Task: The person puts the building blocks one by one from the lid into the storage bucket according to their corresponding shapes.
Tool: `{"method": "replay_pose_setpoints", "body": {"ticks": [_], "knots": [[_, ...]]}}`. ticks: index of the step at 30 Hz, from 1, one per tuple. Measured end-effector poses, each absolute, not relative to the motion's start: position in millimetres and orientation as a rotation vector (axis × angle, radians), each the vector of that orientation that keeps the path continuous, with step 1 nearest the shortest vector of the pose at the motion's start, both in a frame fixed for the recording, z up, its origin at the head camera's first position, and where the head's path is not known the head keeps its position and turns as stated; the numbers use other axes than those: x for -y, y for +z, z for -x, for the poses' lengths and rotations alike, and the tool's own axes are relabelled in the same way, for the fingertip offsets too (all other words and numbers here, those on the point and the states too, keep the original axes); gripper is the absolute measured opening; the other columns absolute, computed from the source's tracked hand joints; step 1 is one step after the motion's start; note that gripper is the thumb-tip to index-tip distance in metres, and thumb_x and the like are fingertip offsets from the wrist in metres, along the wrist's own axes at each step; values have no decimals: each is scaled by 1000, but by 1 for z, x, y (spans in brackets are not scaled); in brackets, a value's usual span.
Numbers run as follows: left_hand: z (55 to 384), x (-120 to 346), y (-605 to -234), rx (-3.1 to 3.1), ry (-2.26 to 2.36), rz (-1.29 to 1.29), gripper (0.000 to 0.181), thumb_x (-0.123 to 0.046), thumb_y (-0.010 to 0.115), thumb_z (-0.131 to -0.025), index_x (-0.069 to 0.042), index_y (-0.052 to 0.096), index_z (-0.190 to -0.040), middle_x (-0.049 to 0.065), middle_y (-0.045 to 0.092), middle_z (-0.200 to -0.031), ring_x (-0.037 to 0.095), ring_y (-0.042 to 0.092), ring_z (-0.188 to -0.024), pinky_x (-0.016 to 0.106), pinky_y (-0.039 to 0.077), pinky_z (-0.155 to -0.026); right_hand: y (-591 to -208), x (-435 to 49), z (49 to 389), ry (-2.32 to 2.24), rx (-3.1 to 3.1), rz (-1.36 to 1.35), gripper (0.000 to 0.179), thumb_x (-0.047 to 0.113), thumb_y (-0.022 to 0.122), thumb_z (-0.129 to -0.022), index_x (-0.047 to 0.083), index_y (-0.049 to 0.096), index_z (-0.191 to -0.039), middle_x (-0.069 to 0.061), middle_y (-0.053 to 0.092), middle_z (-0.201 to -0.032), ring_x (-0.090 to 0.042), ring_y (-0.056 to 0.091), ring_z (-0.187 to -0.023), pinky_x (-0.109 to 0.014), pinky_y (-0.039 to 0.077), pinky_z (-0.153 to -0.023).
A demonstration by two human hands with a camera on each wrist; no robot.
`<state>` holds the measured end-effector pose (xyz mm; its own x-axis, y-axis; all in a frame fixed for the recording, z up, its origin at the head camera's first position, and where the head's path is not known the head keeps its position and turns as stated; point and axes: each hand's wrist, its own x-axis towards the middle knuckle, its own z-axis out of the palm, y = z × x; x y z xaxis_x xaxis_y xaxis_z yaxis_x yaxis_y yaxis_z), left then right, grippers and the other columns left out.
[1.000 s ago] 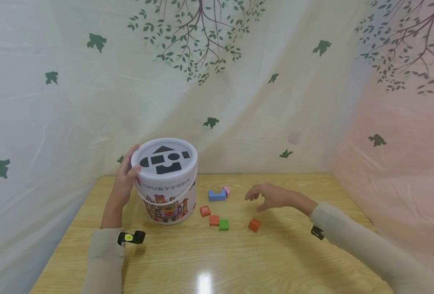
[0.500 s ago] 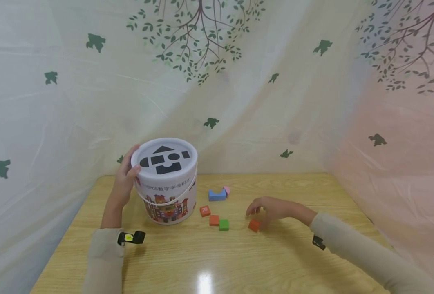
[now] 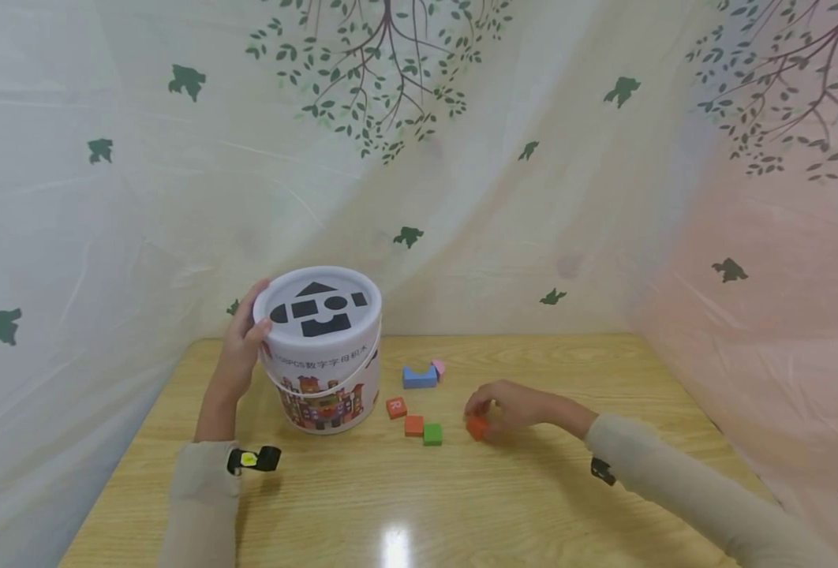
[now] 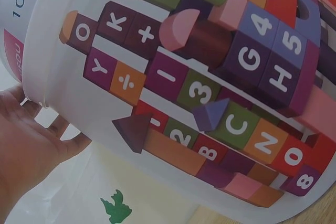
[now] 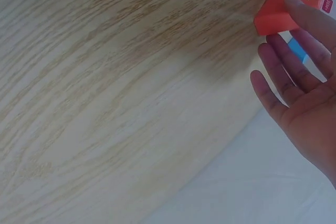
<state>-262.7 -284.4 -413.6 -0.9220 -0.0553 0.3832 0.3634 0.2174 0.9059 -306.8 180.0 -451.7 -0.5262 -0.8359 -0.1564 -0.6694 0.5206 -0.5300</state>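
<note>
Nearest, two pale sleeves [image 3: 202,505] are stretching forward over the wooden table [image 3: 533,505]. Just past them, the right hand [image 3: 514,402] is reaching down and pinching a red block [image 3: 477,427]; in the right wrist view the thumb is pressing on its upper face, while the outer fingers [image 5: 270,94] are spreading loosely, holding nothing. Whether that block is touching the table, I cannot tell. To its left, a green block [image 3: 432,435] is sitting just beside a plain orange-red block [image 3: 414,426], with a third block, lettered R [image 3: 396,408], lying a little farther back.

Left of these, a white tub [image 3: 330,386] is standing upright, wearing its lid [image 3: 319,308] and showing printed toy blocks on its wall. The left hand [image 3: 237,355] is gripping its upper left side, thumb in front and fingers curving behind. Farther back, a blue notched block [image 3: 419,378] is resting beside a small pink one [image 3: 438,368]. Behind everything, a leaf-printed cloth [image 3: 497,260] is hanging.
</note>
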Motion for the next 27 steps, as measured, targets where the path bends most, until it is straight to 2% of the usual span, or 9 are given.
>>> {"method": "replay_pose_setpoints", "body": {"ticks": [5, 13, 27], "knots": [[263, 285, -415, 2161, -1759, 295, 63, -28, 43, -103, -28, 22, -163, 11, 34, -163, 7, 40, -135, 52, 31, -119, -454, -173, 307, -603, -2394, 1216, 33, 4, 77, -85, 3, 71, -117, -4, 72, -109, -14, 65, -101, -36, 55, -93], [263, 285, -416, 2149, -1779, 302, 63, -29, 44, -104, -28, 22, -163, 10, 33, -163, 7, 38, -136, 62, 26, -120, -463, -169, 313, -651, -2402, 1214, 34, 6, 80, -83, 3, 70, -116, -3, 72, -106, -11, 66, -97, -36, 57, -90], [263, 284, -415, 2145, -1781, 300, 63, -29, 44, -103, -28, 23, -163, 10, 35, -162, 8, 41, -134, 48, 32, -118, -461, -167, 315, -710, -2421, 1149, 28, 7, 83, -81, 6, 67, -104, -1, 72, -97, -10, 67, -92, -35, 57, -88]]}}
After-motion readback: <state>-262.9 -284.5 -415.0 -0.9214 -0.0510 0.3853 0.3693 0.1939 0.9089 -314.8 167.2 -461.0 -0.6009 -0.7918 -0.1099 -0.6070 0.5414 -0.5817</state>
